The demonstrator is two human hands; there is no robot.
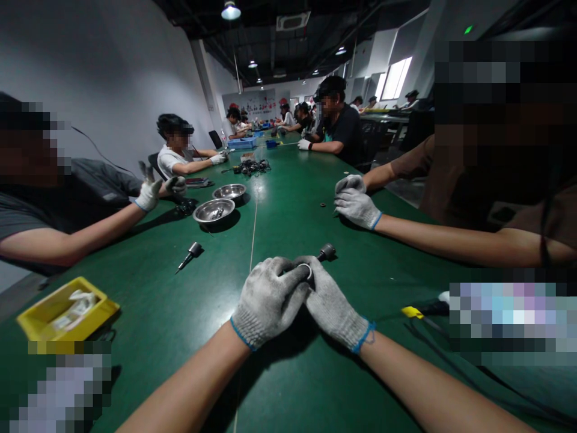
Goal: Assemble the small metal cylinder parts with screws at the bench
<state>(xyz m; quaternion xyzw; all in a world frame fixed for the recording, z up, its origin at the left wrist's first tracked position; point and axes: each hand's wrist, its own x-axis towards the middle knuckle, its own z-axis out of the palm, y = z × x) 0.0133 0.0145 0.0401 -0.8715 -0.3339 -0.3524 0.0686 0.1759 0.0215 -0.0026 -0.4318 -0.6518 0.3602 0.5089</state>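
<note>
My left hand [267, 299] and my right hand [332, 304] both wear grey-white knitted gloves with blue cuff edges. They meet over the green table, fingers closed around a small round part with a pale ring-shaped rim [307, 270]. Most of that part is hidden by the gloves. Just beyond my right fingers lies a metal tool with a thick knurled-looking head [328, 251]; its thin end is partly covered. A similar tool with a slim pointed shaft [191, 254] rests farther left, apart from my hands.
Two steel bowls [201, 218] stand ahead on the left, small parts in the nearer. A yellow bin [97, 322] holds whitish pieces. Dark cables [255, 168] lie farther up the table. At right, a co-worker's gloved hands [358, 207] rest near; another person's gloved hands [151, 189] are at left.
</note>
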